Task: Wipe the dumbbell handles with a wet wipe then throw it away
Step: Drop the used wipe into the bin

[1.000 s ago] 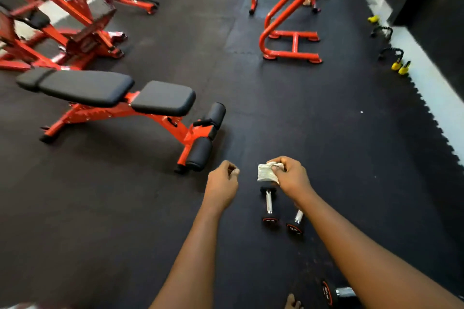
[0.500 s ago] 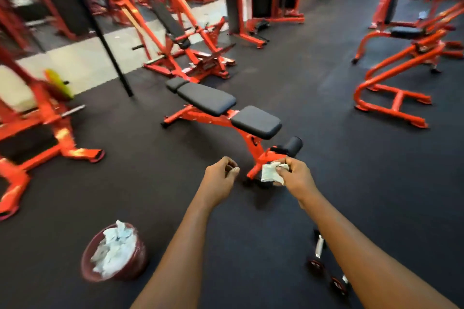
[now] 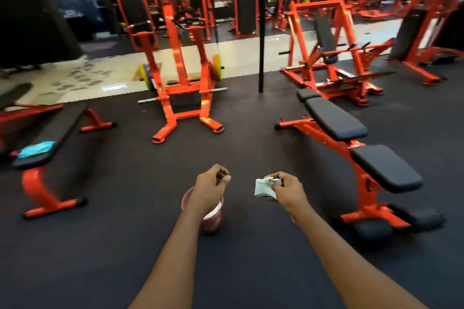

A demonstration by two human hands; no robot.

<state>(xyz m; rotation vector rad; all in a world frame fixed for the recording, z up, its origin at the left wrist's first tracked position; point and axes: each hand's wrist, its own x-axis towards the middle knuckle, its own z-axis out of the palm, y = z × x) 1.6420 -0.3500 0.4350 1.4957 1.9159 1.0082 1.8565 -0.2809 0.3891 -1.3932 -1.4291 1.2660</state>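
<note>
1. My right hand [image 3: 286,190] pinches a crumpled white wet wipe [image 3: 262,187] between the thumb and curled fingers. The wipe hangs in the air to the right of the round dark-red plastic bin [image 3: 213,219], not over its mouth.
2. My left hand [image 3: 209,189] is curled into a loose fist with nothing in it. From my view it covers most of the bin's rim.
3. My hands are apart, with bare floor showing between them and both arms stretched forward.
4. The bin stands on the black rubber floor [image 3: 125,246]. Something white shows inside at the right edge of its rim.
5. Right of the bin, well apart, stands an orange-framed adjustable bench with black pads [image 3: 336,118].
6. Left of the bin, well apart, a flat black bench on orange legs [image 3: 60,128] carries a turquoise cloth [image 3: 36,149] at its near end.
7. Beyond the bin stands an orange steel plate-loaded machine [image 3: 180,83], with a black upright pole [image 3: 262,32] to its right.
</note>
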